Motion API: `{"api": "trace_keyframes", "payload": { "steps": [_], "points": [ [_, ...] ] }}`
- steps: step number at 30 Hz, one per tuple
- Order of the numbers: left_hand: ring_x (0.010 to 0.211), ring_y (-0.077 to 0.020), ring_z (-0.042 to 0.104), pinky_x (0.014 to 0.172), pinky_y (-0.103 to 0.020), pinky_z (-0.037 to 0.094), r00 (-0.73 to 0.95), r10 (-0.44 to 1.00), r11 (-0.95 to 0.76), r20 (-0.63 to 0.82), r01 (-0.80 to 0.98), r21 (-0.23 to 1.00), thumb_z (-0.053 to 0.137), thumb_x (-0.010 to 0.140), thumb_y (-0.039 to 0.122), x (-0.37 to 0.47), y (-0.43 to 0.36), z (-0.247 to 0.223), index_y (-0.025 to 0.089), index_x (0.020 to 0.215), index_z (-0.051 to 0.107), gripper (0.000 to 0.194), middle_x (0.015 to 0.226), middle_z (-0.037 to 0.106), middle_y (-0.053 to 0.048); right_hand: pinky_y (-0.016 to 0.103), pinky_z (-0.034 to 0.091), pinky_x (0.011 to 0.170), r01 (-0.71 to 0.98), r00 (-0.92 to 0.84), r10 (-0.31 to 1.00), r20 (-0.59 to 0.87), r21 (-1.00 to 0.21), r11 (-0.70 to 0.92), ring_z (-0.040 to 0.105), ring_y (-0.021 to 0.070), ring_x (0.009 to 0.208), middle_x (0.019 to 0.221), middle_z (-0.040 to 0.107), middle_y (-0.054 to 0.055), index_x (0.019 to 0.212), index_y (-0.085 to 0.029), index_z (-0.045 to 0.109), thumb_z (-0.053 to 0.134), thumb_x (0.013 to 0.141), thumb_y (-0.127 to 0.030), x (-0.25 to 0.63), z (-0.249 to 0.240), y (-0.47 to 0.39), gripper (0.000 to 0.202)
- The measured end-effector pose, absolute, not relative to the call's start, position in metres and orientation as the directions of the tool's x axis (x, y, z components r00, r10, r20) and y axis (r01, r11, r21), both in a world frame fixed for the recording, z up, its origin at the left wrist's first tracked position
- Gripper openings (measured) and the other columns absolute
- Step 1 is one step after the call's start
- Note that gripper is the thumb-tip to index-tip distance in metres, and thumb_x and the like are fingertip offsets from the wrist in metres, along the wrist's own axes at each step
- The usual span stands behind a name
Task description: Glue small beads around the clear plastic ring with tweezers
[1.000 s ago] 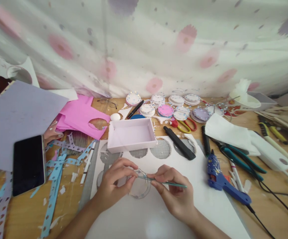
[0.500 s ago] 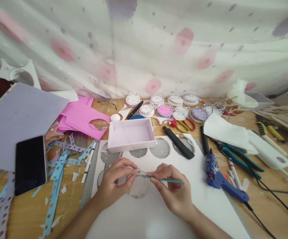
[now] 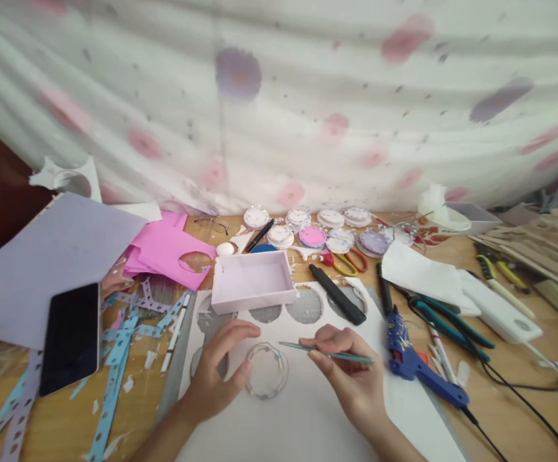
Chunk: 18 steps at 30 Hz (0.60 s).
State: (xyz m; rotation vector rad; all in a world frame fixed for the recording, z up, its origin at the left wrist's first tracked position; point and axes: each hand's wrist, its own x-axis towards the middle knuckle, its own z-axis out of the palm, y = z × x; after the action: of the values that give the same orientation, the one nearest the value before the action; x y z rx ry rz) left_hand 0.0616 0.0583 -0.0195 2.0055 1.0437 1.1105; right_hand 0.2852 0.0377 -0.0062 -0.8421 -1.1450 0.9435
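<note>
My left hand (image 3: 221, 369) is open, thumb and fingers apart, at the left side of a thin ring (image 3: 286, 378) dotted with small pale pieces. Whether the thumb tip touches the ring I cannot tell. The ring lies on a white sheet (image 3: 307, 423). To its right, my right hand (image 3: 350, 375) is closed around slim teal tweezers (image 3: 329, 353), whose tip points left above the ring's upper right edge. Behind both hands stands a pale lilac open box (image 3: 253, 300).
Several decorated discs (image 3: 312, 237) line the back. At right lie a blue glue gun (image 3: 416, 369) with its cord, teal-handled pliers (image 3: 447, 324) and a black cutter (image 3: 339, 295). A phone (image 3: 70, 340), pink sheets (image 3: 170, 247) and punched blue strips (image 3: 115, 372) cover the left.
My left hand has let go of the ring, which now lies on the white sheet. My right hand has moved right with the tweezers, away from the left fingers. The view has tilted up.
</note>
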Motion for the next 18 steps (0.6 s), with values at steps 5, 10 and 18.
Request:
{"api": "trace_keyframes", "payload": {
  "steps": [5, 10, 18],
  "points": [
    [0.096, -0.0201, 0.062, 0.085, -0.032, 0.051, 0.144, 0.852, -0.511, 0.503, 0.435, 0.741, 0.053, 0.088, 0.016, 0.058, 0.042, 0.001, 0.022, 0.1, 0.066, 0.018, 0.1, 0.065, -0.006, 0.036, 0.061, 0.061, 0.044, 0.143, 0.763, 0.63, -0.774, 0.631, 0.068, 0.0191, 0.071, 0.077, 0.068, 0.004, 0.084, -0.023, 0.063, 0.065, 0.08, -0.002, 0.287, 0.014, 0.024, 0.021],
    [0.066, -0.014, 0.057, 0.062, -0.024, 0.047, 0.137, 0.918, -0.396, 0.371, 0.332, 0.856, 0.05, 0.095, 0.023, 0.076, 0.007, 0.039, 0.022, 0.085, 0.07, 0.022, 0.072, 0.059, -0.002, 0.036, 0.054, 0.055, 0.315, -0.115, 0.554, 0.825, -0.498, 0.808, 0.066, 0.0181, 0.066, 0.098, 0.077, 0.009, 0.11, -0.024, 0.062, 0.062, 0.076, 0.004, 0.286, 0.033, 0.006, 0.044],
    [0.055, -0.011, 0.043, 0.05, -0.021, 0.039, 0.123, 0.992, -0.039, 0.026, 0.104, 0.994, 0.054, 0.092, 0.042, 0.104, -0.024, 0.031, 0.019, 0.059, 0.049, 0.041, 0.057, 0.04, 0.003, 0.03, 0.058, 0.067, 0.395, -0.406, 0.408, 0.818, -0.246, 0.885, 0.07, 0.0148, 0.073, 0.095, 0.078, 0.011, 0.105, -0.015, 0.064, 0.054, 0.088, -0.003, 0.267, 0.024, -0.018, 0.024]
  ]
}}
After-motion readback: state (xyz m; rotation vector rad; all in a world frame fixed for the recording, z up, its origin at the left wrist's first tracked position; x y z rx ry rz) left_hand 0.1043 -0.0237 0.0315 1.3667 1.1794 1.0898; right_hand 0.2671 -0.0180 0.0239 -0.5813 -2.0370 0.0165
